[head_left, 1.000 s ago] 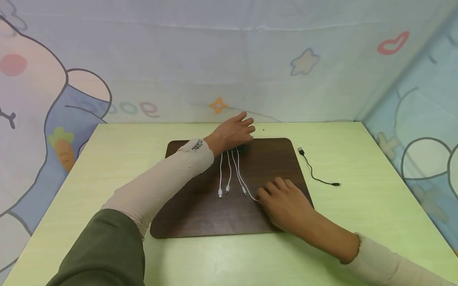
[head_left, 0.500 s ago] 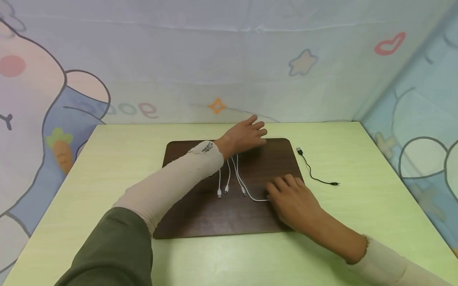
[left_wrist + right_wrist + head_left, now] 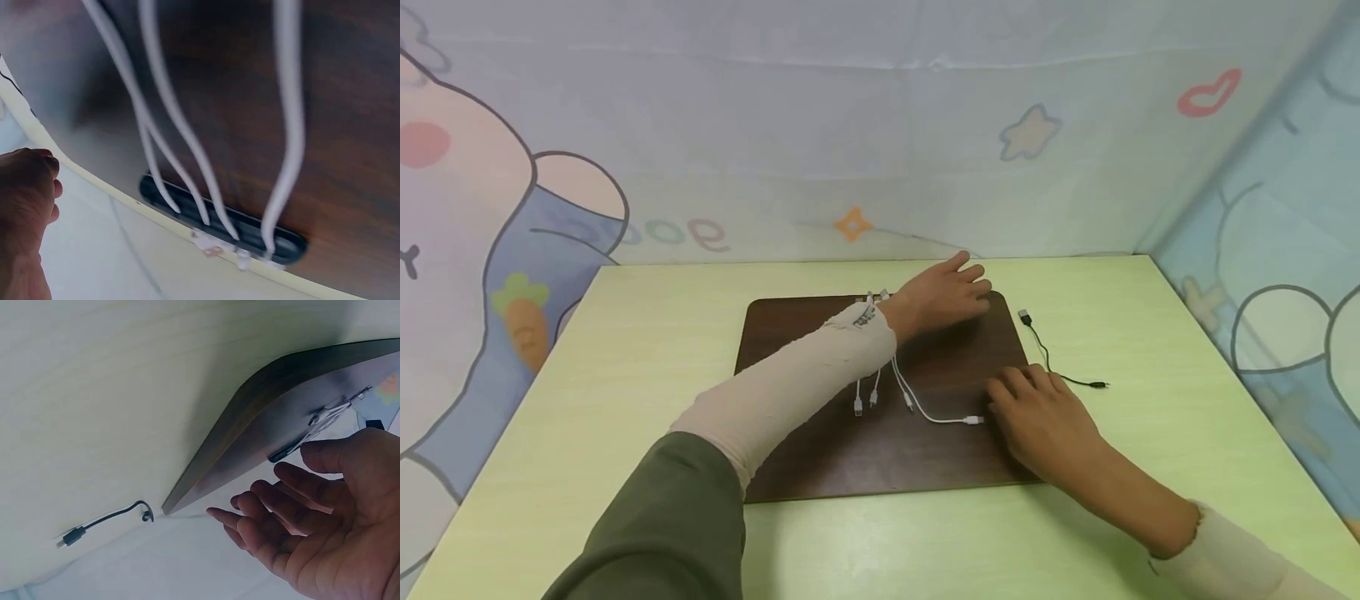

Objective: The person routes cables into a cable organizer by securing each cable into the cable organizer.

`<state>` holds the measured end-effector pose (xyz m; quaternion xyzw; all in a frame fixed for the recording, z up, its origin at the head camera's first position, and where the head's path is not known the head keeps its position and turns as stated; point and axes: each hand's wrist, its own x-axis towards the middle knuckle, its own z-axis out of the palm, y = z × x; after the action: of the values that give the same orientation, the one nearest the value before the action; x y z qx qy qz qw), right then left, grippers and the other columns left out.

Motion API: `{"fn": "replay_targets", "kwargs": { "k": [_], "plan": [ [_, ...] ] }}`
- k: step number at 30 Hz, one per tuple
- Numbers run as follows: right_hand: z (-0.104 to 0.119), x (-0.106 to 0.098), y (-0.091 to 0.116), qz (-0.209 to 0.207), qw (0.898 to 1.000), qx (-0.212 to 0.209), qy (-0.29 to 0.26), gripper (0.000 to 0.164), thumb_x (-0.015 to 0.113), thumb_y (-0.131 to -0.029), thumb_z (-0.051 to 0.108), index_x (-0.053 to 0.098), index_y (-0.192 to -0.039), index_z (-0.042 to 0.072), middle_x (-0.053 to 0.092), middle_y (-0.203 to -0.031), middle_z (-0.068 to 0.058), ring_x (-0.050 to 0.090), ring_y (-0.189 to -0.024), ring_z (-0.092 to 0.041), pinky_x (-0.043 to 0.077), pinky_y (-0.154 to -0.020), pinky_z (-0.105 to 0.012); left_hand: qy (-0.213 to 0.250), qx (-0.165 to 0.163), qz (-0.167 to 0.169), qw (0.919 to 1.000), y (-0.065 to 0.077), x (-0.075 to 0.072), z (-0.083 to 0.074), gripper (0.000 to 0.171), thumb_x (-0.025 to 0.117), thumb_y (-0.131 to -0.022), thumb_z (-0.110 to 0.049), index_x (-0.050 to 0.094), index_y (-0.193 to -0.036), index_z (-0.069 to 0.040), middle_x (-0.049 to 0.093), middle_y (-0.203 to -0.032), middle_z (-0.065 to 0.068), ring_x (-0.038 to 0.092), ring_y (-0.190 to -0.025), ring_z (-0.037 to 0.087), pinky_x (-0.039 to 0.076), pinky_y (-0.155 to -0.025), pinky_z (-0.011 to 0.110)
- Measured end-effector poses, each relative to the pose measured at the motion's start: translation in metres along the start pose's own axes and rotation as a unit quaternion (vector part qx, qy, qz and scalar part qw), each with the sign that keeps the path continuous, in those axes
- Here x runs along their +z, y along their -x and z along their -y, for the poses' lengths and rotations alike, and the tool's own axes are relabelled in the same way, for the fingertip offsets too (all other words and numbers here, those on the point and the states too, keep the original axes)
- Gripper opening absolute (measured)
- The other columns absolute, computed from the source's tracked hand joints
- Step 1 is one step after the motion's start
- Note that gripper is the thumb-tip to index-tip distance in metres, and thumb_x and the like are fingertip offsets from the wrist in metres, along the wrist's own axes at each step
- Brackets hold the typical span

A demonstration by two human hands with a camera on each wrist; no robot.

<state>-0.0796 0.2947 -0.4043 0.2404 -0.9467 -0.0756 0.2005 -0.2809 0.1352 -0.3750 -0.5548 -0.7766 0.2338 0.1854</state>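
My left hand (image 3: pixel 943 293) hovers over the far right part of a dark brown board (image 3: pixel 827 467), its fingers loosely spread and holding nothing. Below the left sleeve, white charging cables (image 3: pixel 917 398) run toward the front of the board. In the left wrist view they pass through a black cable holder strip (image 3: pixel 284 245) by the board's far edge. One cable's white plug (image 3: pixel 973 420) lies bent to the right. Just right of that plug is my right hand (image 3: pixel 1045 425), relaxed above the board's right edge. The right wrist view shows its fingers (image 3: pixel 294 506) empty.
A short black USB cable (image 3: pixel 1051 367) lies on the pale table (image 3: pixel 587 400) right of the board. A printed cloth backdrop (image 3: pixel 775 117) stands behind the table and along its sides.
The left hand has moved right along the board's far side. The right hand drew the cable's end rightward, then let it go; the plug now shows on the board.
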Motion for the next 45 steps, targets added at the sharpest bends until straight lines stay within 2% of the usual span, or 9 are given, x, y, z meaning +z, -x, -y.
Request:
{"fn": "replay_targets", "kwargs": {
  "k": [5, 10, 16, 25, 31, 36, 45],
  "plan": [
    [-0.005, 0.001, 0.004, -0.002, 1.000, 0.005, 0.000, 0.019, 0.073, -0.092, 0.015, 0.062, -0.105, 0.006, 0.065, -0.108, -0.011, 0.058, -0.099, -0.036, 0.053, -0.083, -0.047, -0.005, 0.000, -0.002, 1.0000, -0.008, -0.004, -0.005, 0.024, 0.045, -0.111, -0.016, 0.067, -0.118, -0.024, 0.062, -0.131, -0.003, 0.052, -0.124, 0.024, 0.033, -0.118, 0.046],
    [-0.008, 0.001, 0.008, 0.000, 1.000, 0.011, 0.000, 0.020, 0.074, -0.091, 0.013, 0.062, -0.105, 0.005, 0.065, -0.108, -0.012, 0.058, -0.098, -0.037, 0.054, -0.082, -0.048, 0.011, 0.002, -0.011, 0.9999, -0.015, -0.006, -0.012, 0.024, 0.048, -0.110, -0.014, 0.068, -0.117, -0.025, 0.062, -0.128, -0.003, 0.053, -0.123, 0.023, 0.034, -0.118, 0.046],
    [-0.015, 0.000, 0.013, -0.004, 1.000, 0.018, 0.011, 0.021, 0.075, -0.090, 0.013, 0.062, -0.104, 0.004, 0.066, -0.106, -0.014, 0.060, -0.099, -0.039, 0.054, -0.082, -0.048, 0.027, 0.008, -0.011, 0.9995, -0.023, -0.007, -0.021, 0.027, 0.042, -0.112, -0.016, 0.066, -0.121, -0.024, 0.062, -0.131, -0.002, 0.053, -0.126, 0.023, 0.034, -0.119, 0.047],
    [-0.022, 0.000, 0.021, 0.011, 0.999, 0.032, 0.017, 0.021, 0.073, -0.087, 0.005, 0.059, -0.103, 0.002, 0.065, -0.109, -0.015, 0.060, -0.101, -0.041, 0.053, -0.081, -0.050, 0.030, -0.008, -0.034, 0.9990, -0.035, -0.006, -0.031, 0.026, 0.045, -0.110, -0.018, 0.069, -0.119, -0.025, 0.063, -0.126, -0.003, 0.054, -0.122, 0.022, 0.035, -0.115, 0.046],
    [-0.027, 0.003, 0.028, 0.005, 0.999, 0.043, 0.017, 0.025, 0.074, -0.084, 0.003, 0.060, -0.104, 0.001, 0.066, -0.111, -0.017, 0.060, -0.101, -0.042, 0.053, -0.080, -0.051, 0.016, -0.013, -0.013, 0.9997, -0.044, -0.005, -0.039, 0.025, 0.045, -0.111, -0.016, 0.067, -0.117, -0.025, 0.061, -0.122, -0.005, 0.052, -0.120, 0.021, 0.034, -0.114, 0.044],
    [-0.032, 0.005, 0.034, -0.009, 0.998, 0.051, 0.025, 0.026, 0.074, -0.083, 0.002, 0.061, -0.106, 0.001, 0.066, -0.111, -0.018, 0.061, -0.101, -0.042, 0.054, -0.079, -0.052, 0.011, -0.035, 0.011, 0.9993, -0.052, -0.007, -0.044, 0.026, 0.044, -0.112, -0.018, 0.067, -0.118, -0.027, 0.059, -0.124, -0.006, 0.049, -0.122, 0.019, 0.031, -0.115, 0.044],
    [-0.040, 0.009, 0.042, -0.038, 0.997, 0.053, 0.044, 0.026, 0.073, -0.082, 0.002, 0.060, -0.104, 0.000, 0.066, -0.106, -0.018, 0.062, -0.099, -0.043, 0.052, -0.076, -0.051, 0.030, -0.063, 0.003, 0.9975, -0.063, -0.004, -0.051, 0.025, 0.045, -0.112, -0.018, 0.067, -0.112, -0.028, 0.060, -0.121, -0.007, 0.049, -0.119, 0.020, 0.030, -0.114, 0.043]
  ]
}}
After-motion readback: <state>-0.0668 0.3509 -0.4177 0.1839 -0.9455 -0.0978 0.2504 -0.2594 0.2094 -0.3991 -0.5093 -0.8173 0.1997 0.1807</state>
